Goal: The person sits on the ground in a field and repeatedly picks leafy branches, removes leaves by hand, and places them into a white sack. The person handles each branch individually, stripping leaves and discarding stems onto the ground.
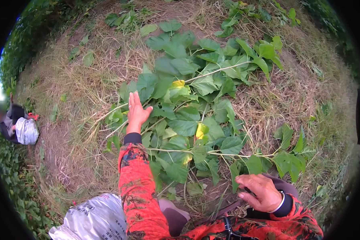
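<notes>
A heap of cut leafy branches, apparently mulberry (183, 118), is spread over the dry grass before me. My left hand (137, 112) reaches over the heap's left edge, palm down, fingers spread and holding nothing. Bare stem ends (117, 129) stick out beside it. Along the near side runs a long pale stem (222, 154), with leaves at its right end. My right hand (259, 192) is below that stem, near my knee. Its fingers are bent and its thumb is apart, with nothing visible between them. A few yellow leaves (201, 130) show among the green.
A white woven sack (93, 217) bearing print lies by my left leg. Farther left, a person (10, 123) sits beside another white sack (27, 131). Dry cut grass (69, 120) covers the ground, and green bushes (33, 33) border it. More leafy sprigs (229, 22) lie at the far side.
</notes>
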`<state>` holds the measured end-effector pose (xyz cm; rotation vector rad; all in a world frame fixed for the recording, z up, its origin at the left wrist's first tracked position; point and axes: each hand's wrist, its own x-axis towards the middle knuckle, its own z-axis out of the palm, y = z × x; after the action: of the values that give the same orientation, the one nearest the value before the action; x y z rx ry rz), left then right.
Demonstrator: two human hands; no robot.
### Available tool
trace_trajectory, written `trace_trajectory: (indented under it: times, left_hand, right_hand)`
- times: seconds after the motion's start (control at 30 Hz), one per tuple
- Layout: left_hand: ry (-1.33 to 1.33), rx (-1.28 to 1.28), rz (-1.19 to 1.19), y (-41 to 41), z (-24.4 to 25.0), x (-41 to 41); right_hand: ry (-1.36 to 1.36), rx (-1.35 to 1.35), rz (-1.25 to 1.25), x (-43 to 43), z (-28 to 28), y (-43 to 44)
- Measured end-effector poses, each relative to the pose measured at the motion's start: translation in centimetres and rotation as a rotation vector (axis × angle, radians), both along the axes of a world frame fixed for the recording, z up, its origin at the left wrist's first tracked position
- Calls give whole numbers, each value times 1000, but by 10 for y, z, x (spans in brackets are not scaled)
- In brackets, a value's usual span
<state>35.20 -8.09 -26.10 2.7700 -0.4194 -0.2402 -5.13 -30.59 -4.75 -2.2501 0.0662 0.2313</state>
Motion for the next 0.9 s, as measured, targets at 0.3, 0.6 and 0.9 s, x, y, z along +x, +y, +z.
trace_trajectory:
  times: [0.3, 0.6, 0.9]
  left_hand:
    - [406, -2, 71, -14, -62, 5]
    - [358, -31, -25, -12, -47, -69]
    - [153, -67, -459, 27, -48, -248]
  right_hand:
    - [66, 11, 26, 12, -6, -5]
    - [53, 46, 58, 14, -6, -1]
    - [-11, 30, 76, -3, 4, 12]
